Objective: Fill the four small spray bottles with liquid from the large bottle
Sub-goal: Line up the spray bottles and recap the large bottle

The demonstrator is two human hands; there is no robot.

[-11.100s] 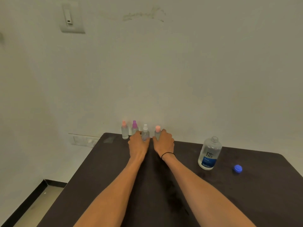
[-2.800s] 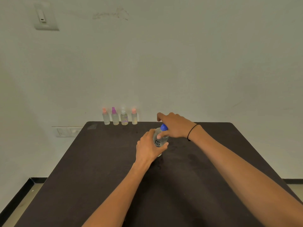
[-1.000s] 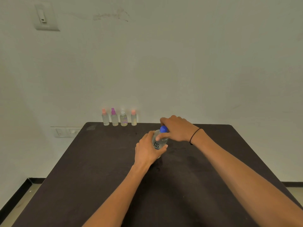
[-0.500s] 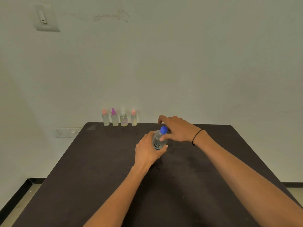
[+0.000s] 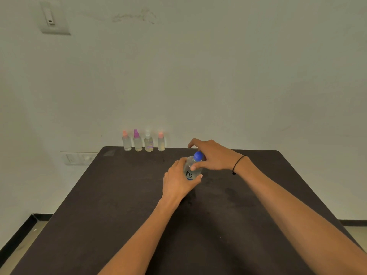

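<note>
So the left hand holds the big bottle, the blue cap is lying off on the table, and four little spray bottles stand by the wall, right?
Not quite: in the head view the blue cap sits on the big bottle, under the right hand. The rest holds.

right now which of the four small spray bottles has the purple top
The second small clear spray bottle from the left, against the wall; its neighbours carry two pinkish-orange tops and one white top.

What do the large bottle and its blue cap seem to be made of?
Large bottle: probably clear plastic, since the liquid and the table show through it. Blue cap: likely opaque plastic with a smooth, matte look.
</note>
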